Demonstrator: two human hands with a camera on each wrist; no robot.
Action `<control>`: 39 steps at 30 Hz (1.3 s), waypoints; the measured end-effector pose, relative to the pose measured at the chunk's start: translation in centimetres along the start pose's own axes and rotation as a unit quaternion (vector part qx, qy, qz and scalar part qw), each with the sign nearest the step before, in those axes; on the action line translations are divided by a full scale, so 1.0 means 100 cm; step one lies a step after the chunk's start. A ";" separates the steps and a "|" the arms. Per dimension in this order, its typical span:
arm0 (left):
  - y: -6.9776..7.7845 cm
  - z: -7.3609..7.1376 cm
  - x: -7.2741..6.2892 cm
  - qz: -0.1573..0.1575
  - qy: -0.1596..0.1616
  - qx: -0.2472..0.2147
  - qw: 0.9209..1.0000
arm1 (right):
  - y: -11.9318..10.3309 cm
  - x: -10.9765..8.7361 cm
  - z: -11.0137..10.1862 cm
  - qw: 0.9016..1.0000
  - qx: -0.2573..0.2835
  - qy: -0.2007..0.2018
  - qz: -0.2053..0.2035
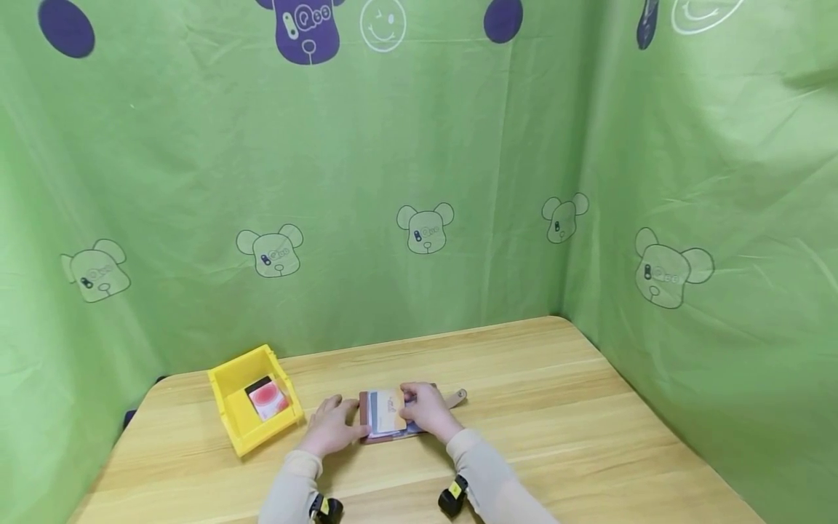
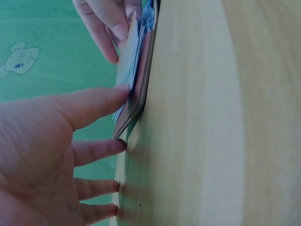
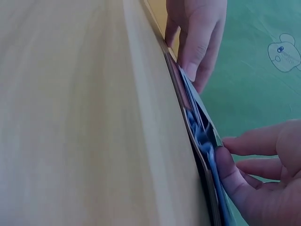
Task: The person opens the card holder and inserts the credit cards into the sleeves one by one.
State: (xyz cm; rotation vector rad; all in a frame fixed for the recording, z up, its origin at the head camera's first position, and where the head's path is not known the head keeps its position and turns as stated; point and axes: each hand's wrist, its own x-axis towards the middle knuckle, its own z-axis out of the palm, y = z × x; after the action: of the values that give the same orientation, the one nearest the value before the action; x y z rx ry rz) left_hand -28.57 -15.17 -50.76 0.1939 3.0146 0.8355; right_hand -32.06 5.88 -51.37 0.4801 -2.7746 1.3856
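A brown leather wallet (image 1: 364, 407) lies opened out on the table, with several papers or cards and a crumpled blue piece (image 3: 203, 141) in it. On top rests a blue and cream card (image 1: 388, 409). My right hand (image 1: 428, 411) pinches the card's right edge between thumb and index finger, which lifts slightly in the right wrist view. At the wallet's left end my left hand (image 1: 329, 428) has its fingers fairly straight. Its thumb (image 2: 106, 104) touches the card edges and its index finger (image 2: 101, 151) meets the cover's corner.
A yellow bin (image 1: 225, 416) stands to the left, holding a red and white card (image 1: 268, 400) and a black card (image 1: 256, 385). A beige strap with a snap (image 1: 456, 397) sticks out beyond the right hand. Green curtains (image 1: 419, 145) enclose the wooden table (image 1: 563, 407).
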 end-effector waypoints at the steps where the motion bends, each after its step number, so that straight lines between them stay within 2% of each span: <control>1: 0.000 0.000 0.000 0.001 0.001 0.001 1.000 | -0.001 0.000 0.001 1.000 -0.009 0.003 -0.004; 6: 0.002 0.002 0.001 0.001 0.004 -0.004 1.000 | -0.005 0.000 0.006 0.998 -0.047 0.022 -0.022; 11: 0.003 0.001 0.001 0.002 0.010 -0.011 1.000 | -0.007 -0.001 0.008 0.997 -0.063 0.031 -0.028; 20: 0.002 0.000 0.000 -0.003 0.011 -0.016 1.000 | -0.010 -0.001 0.005 0.996 -0.075 0.011 -0.053; 25: 0.003 -0.002 0.000 -0.002 0.010 -0.023 1.000 | -0.006 0.003 -0.011 0.998 -0.036 -0.025 -0.047; 27: 0.003 -0.003 0.000 0.000 0.010 -0.022 1.000 | -0.003 0.005 -0.019 0.999 -0.021 -0.026 -0.043; 32: 0.002 -0.004 -0.001 -0.002 0.006 -0.023 1.000 | 0.008 0.009 -0.041 0.999 -0.012 0.015 -0.032; 36: 0.001 -0.006 -0.001 -0.001 0.003 -0.028 1.000 | 0.019 0.009 -0.057 0.998 -0.031 0.048 -0.017; 39: 0.001 -0.008 -0.002 0.003 0.000 -0.033 0.999 | 0.027 0.007 -0.068 0.997 -0.044 0.055 -0.006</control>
State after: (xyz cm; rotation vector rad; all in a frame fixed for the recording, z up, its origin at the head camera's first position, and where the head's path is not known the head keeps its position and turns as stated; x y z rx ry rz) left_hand -28.38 -15.51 -49.97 0.2023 2.9813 0.9340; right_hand -34.36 12.50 -49.25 0.4052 -2.7258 1.2403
